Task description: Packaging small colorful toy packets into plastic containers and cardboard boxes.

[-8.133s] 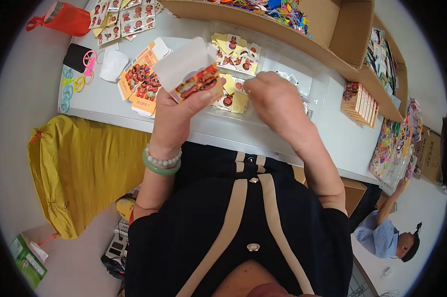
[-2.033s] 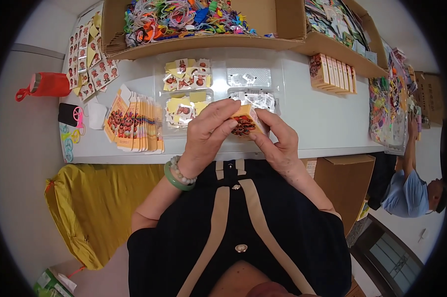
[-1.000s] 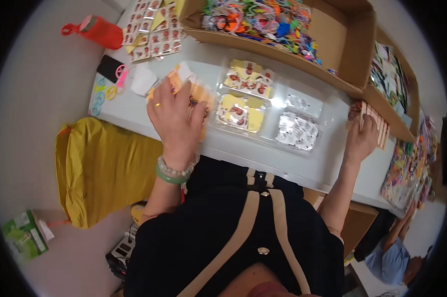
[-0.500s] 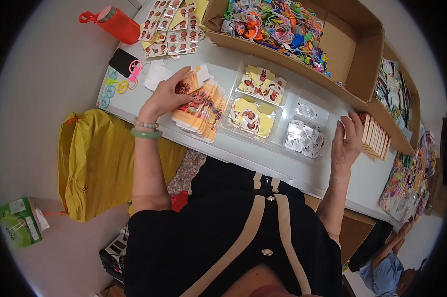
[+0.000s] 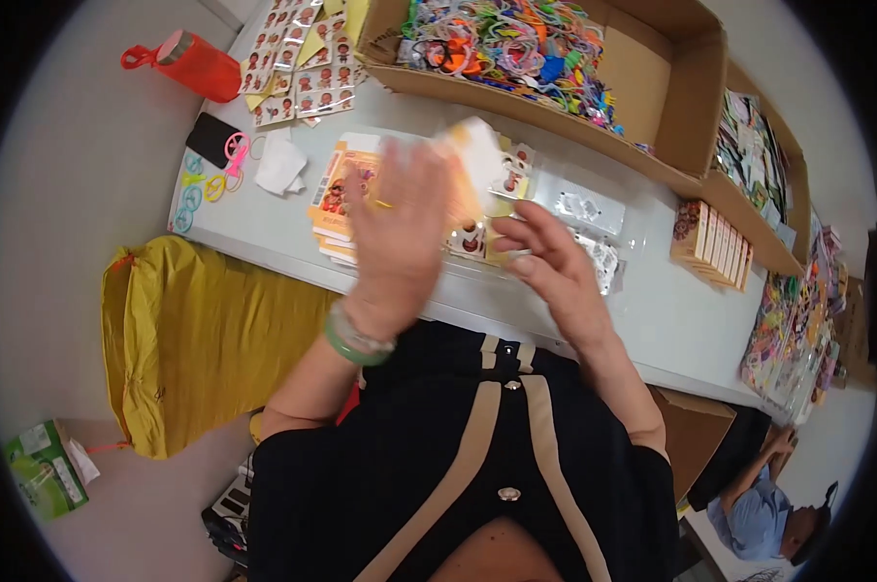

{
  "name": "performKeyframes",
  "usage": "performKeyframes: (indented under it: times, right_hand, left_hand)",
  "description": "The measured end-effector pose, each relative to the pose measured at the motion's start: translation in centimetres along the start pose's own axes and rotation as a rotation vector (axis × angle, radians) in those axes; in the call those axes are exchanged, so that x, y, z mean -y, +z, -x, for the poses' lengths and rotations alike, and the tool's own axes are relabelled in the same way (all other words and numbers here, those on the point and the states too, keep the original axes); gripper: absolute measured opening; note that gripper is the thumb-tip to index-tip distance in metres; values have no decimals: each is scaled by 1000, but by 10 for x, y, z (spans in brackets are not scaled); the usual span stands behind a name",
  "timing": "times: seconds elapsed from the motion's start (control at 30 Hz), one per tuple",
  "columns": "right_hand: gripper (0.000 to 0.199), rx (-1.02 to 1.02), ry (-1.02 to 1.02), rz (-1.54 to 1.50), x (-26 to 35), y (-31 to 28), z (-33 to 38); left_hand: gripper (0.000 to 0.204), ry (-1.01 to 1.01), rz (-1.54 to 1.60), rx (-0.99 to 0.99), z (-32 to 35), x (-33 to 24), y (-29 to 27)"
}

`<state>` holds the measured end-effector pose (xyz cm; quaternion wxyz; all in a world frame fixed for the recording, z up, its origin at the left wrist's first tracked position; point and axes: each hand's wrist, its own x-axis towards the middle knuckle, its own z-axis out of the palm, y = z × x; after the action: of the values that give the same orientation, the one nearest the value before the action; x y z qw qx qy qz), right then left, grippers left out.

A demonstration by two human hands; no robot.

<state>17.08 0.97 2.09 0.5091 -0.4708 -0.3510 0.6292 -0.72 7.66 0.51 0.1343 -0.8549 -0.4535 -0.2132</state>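
My left hand [image 5: 400, 218], blurred by motion, has an orange-and-white flat carton [image 5: 472, 165] raised on its right side; its thumb is hidden. Under and left of this hand lies a stack of similar flat cartons [image 5: 337, 209] printed with cartoon figures. My right hand [image 5: 560, 276] hovers to the right of the carton, palm turned left, fingers apart and holding nothing. Between and beneath the hands, partly covered, are a clear tray's compartments with cut sticker pieces [image 5: 470, 239]. Small white-and-silver packets [image 5: 605, 264] fill the compartment beside my right hand.
A cardboard box [image 5: 545, 107] of colourful cords stands at the back. Finished-looking upright cartons [image 5: 715, 247] form a row at right. Sticker sheets [image 5: 324, 78], a red bottle [image 5: 201, 66], a phone [image 5: 220, 139] and plastic scissors [image 5: 235, 150] sit at left. Another person [image 5: 754, 514] is at lower right.
My left hand has moved right and lifted a flat carton off the stack. My right hand has come left from beside the upright cartons to near the tray. The view has shifted slightly.
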Motion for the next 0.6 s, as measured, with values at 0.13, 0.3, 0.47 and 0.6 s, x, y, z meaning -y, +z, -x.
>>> performKeyframes:
  times: [0.13, 0.3, 0.47, 0.6]
  right_hand:
    - [28, -94, 47, -88, -9, -12, -10]
    - [16, -107, -20, 298, 1, -48, 3]
    - [17, -157, 36, 335, -2, -43, 16]
    - [26, -273, -480, 921, -10, -39, 14]
  left_hand:
    - [56, 28, 400, 144, 3, -43, -15]
    - [66, -515, 1299, 260, 6, -31, -5]
    - [60, -742, 2213, 1068, 12, -38, 11]
    - [63, -939, 2631, 895, 25, -55, 22]
